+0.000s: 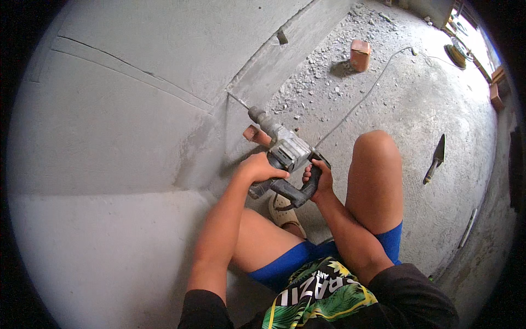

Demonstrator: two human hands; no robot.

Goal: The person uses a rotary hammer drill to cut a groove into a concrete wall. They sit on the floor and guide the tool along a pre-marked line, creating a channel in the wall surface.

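Observation:
A grey and black rotary hammer lies across my lap area, aimed up and to the left. Its thin metal bit reaches the wall at the near end of a long cut groove. My right hand is wrapped round the black rear handle. My left hand grips the black part of the body, thumb across the top; its fingers underneath are hidden. Just past my left hand, a reddish brick piece rests against the wall's foot, partly covered by the tool.
The grey plastered wall rises at my left, with thin scored lines. Rubble and an upright brick lie along its base farther off. A cable runs over the floor to a reel. At right lies a trowel.

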